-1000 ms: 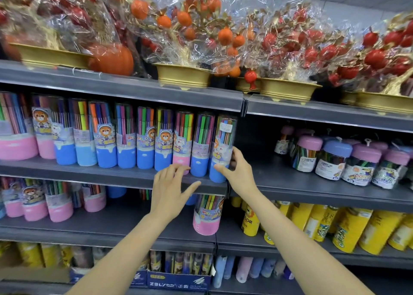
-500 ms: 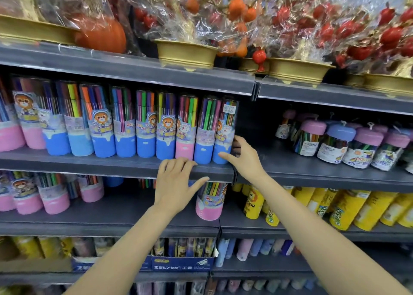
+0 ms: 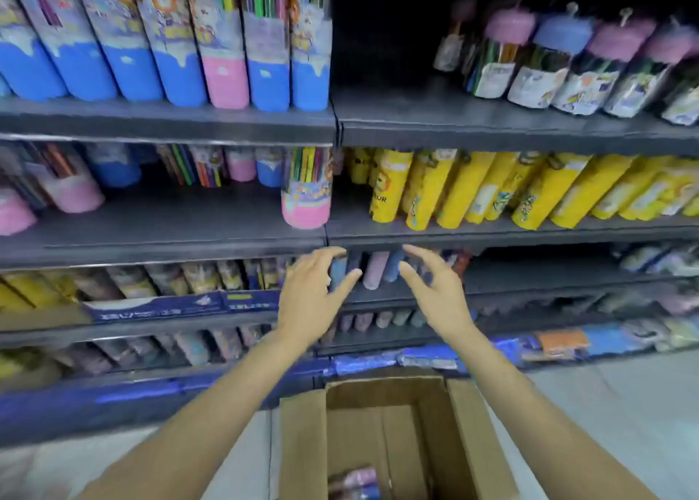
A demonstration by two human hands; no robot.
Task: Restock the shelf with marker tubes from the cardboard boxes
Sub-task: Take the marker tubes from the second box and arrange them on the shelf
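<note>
Box (image 3: pixel 382 435) open on floor; marker tubes (image 3: pixel 353 482) lie inside.

Not much you can actually read here, most of it is motion-blurred. The one clear bit: up and to the right of your right hand (image 3: pixel 435 291), the nearest yellow tube (image 3: pixel 389 185) on the shelf above has dark letters "LOR" near its bottom, looks like the tail end of a longer word, the rest is cut off. Left of your left hand (image 3: pixel 310 295), the blue box front (image 3: pixel 181 304) has white printed characters, but they're too smeared to make out. The cartoon labels on the tall marker tubes (image 3: pixel 227 45) up top carry print as well, none of it legible.
</note>
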